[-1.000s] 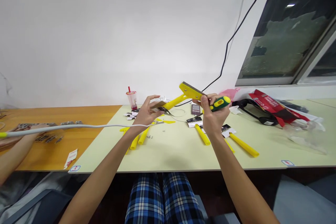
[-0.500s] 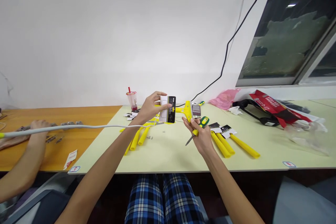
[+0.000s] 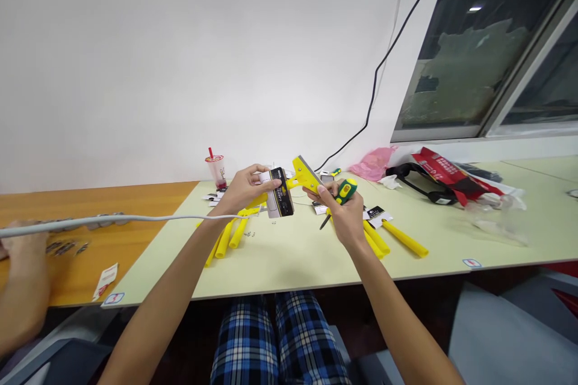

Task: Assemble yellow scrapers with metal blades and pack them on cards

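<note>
My left hand (image 3: 246, 190) is closed around the yellow handle of a scraper, its thumb pressing on a black and white card (image 3: 282, 195) that sits around the handle. The scraper's wide yellow head (image 3: 304, 175), with a metal blade along its edge, points right. My right hand (image 3: 347, 219) grips a green and yellow screwdriver (image 3: 346, 190) in its palm, the shaft pointing down and left. Its thumb and fingertips are at the near corner of the scraper head. Under my left hand lie several yellow handles (image 3: 224, 242) on the table.
More yellow handles with cards (image 3: 405, 238) lie right. A drink cup (image 3: 217, 172) stands at the back left. Pink plastic (image 3: 372, 163), a black headset-like item (image 3: 422, 185) and a red bag (image 3: 445, 174) are right. A pale cable (image 3: 149, 217) crosses in front; a co-worker's arm (image 3: 27, 277) is left.
The scraper and card have tilted, with the head turned up and the blade now facing up and right. My right hand has shifted its hold at the head's corner. The view has swung slightly right.
</note>
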{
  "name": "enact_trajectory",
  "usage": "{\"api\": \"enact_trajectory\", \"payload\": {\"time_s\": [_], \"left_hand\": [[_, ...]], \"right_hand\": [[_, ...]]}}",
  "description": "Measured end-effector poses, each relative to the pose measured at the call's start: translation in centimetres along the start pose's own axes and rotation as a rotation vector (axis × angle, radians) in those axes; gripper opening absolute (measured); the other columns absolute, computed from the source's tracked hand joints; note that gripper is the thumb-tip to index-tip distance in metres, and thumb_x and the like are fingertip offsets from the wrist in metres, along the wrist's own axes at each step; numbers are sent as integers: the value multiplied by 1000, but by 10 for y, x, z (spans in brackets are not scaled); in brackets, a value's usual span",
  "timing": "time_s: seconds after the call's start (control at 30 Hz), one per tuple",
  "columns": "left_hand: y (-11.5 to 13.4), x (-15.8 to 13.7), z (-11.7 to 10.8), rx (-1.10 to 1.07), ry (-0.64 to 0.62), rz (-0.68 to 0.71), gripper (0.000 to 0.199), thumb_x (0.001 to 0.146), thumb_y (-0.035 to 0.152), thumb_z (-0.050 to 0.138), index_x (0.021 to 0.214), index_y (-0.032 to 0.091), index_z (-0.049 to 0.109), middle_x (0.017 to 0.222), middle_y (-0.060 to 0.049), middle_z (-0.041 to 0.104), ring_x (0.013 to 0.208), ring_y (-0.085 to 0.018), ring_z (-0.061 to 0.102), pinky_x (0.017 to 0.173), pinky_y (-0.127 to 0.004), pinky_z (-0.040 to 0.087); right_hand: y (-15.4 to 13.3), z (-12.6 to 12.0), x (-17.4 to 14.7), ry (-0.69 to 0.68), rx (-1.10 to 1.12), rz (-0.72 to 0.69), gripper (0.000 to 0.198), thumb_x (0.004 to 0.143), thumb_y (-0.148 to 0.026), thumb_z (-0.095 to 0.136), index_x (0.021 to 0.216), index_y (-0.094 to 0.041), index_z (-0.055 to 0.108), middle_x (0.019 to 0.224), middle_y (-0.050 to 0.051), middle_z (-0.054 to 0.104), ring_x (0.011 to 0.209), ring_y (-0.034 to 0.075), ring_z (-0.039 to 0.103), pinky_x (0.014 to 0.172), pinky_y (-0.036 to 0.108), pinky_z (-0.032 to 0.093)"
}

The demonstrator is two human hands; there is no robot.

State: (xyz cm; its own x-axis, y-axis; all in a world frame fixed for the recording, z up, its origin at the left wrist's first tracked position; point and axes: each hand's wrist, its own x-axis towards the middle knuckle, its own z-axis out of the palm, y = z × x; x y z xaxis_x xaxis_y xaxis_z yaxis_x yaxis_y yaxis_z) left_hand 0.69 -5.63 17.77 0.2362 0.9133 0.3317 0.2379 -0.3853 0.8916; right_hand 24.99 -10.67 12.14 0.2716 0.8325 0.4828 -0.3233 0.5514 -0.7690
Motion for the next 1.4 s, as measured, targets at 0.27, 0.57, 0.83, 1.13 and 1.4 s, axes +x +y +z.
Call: {"api": "enact_trajectory", "payload": {"time_s": [0.27,0.57,0.83,1.13,1.4], "left_hand": [[5,-18,-15,-246,-91,203,83,90,81,75,147,21,64,125,-17,81,122,-34,76,108,-47,53],[-106,-122,34,12,526,140,39,106,59,67,98,21,68,98,-7,74,100,-24,72,102,-42,58],[-74,-140,109,184,368,286,60,98,43,79,151,26,57,149,-16,68,140,-34,65,118,-53,53],[-68,-147,110,-239,149,-15,40,97,53,80,116,20,68,99,-7,79,79,-20,72,68,-30,57],[-63,-154,104,-577,60,-134,52,90,59,88,116,18,69,92,-4,74,67,-13,62,61,-26,50]], "right_hand": [[-36,3,10,10,-68,-186,60,78,-51,101,76,-23,48,90,0,70,92,27,86,95,49,75],[-93,-30,12,55,-277,-327,57,82,-49,98,72,-23,49,84,1,69,87,28,85,86,45,76],[-69,-18,-16,-134,-421,-19,59,73,-68,98,78,-22,61,87,5,74,81,29,84,80,45,75],[-40,-17,-58,-223,-699,16,43,89,-64,87,88,-23,73,82,4,78,80,27,79,73,37,64],[-26,-22,-64,-206,-661,-22,48,84,-62,92,74,-23,65,86,5,79,75,22,71,70,34,59]]}}
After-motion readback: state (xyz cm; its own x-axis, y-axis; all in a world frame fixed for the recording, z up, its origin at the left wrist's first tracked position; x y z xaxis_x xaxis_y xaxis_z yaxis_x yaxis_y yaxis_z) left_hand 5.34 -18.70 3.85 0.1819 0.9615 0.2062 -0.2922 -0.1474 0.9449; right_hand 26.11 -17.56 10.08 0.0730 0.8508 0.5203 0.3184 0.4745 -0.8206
